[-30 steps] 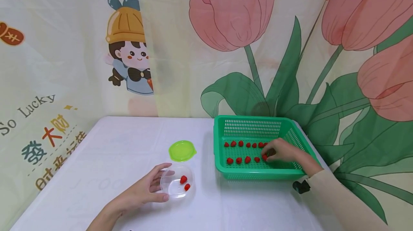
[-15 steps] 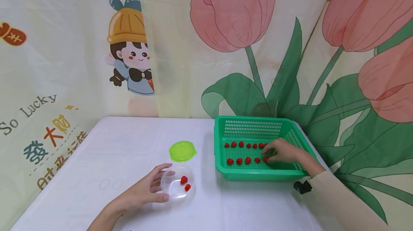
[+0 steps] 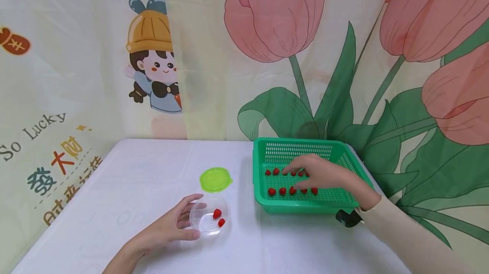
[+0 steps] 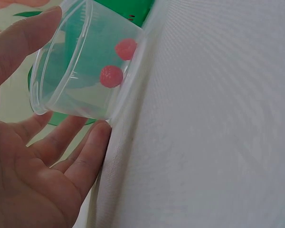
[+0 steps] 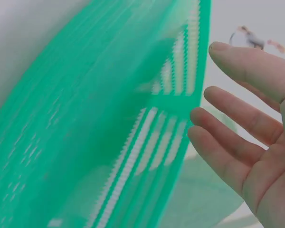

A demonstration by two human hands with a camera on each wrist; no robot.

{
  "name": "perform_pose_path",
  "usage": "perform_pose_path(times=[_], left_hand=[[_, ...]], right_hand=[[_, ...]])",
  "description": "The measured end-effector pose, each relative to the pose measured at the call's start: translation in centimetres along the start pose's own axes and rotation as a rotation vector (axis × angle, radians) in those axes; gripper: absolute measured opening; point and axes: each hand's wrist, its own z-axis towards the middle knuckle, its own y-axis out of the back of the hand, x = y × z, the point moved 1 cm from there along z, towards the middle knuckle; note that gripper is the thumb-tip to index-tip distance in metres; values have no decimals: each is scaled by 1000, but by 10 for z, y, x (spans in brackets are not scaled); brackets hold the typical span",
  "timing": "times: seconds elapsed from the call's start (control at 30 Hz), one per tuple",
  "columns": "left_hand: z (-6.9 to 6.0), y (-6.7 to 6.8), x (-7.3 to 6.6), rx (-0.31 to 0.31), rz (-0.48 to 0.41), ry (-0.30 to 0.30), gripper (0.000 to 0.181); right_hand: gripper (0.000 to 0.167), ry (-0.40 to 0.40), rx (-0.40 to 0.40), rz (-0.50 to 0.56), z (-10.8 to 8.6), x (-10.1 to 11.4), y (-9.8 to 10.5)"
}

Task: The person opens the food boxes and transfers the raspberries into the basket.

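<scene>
My left hand (image 3: 170, 223) holds a small clear plastic tub (image 3: 205, 224) on the table, thumb on its near side and fingers round the far side. Two red raspberries (image 3: 217, 213) lie on its bottom; the left wrist view shows them through the wall of the tub (image 4: 85, 97). Over the green basket (image 3: 305, 208), my right hand (image 3: 322, 174) hovers with its fingers spread and nothing between them. Beneath it, raspberries (image 3: 271, 191) lie in two rows on the basket floor, some hidden by the hand. In the right wrist view the fingers look relaxed and apart.
A lime-green lid (image 3: 215, 179) lies flat on the white table (image 3: 160, 168) behind the tub. The basket's raised slotted walls stand around the raspberries. A patterned cloth (image 3: 202, 53) hangs behind the table.
My right hand has let go of a raspberry at the right end of the front row, then lifted and moved left with fingers spreading. The left hand and tub stay put.
</scene>
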Motion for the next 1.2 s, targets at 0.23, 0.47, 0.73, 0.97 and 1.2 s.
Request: perform_pose_path(times=[0.23, 0.47, 0.73, 0.97, 1.2], left_hand=[[-2, 0, 2, 2, -13, 4, 94], [-4, 0, 2, 4, -16, -4, 94], [-3, 0, 4, 8, -22, -2, 96], [-3, 1, 3, 11, -26, -1, 98], [-4, 1, 0, 19, -41, -4, 95]], right_hand=[[45, 97, 72, 30, 38, 50, -4], [44, 149, 184, 83, 81, 87, -20], [40, 194, 290, 89, 125, 109, -51], [39, 215, 352, 97, 146, 117, -73], [39, 190, 415, 91, 156, 122, -85]])
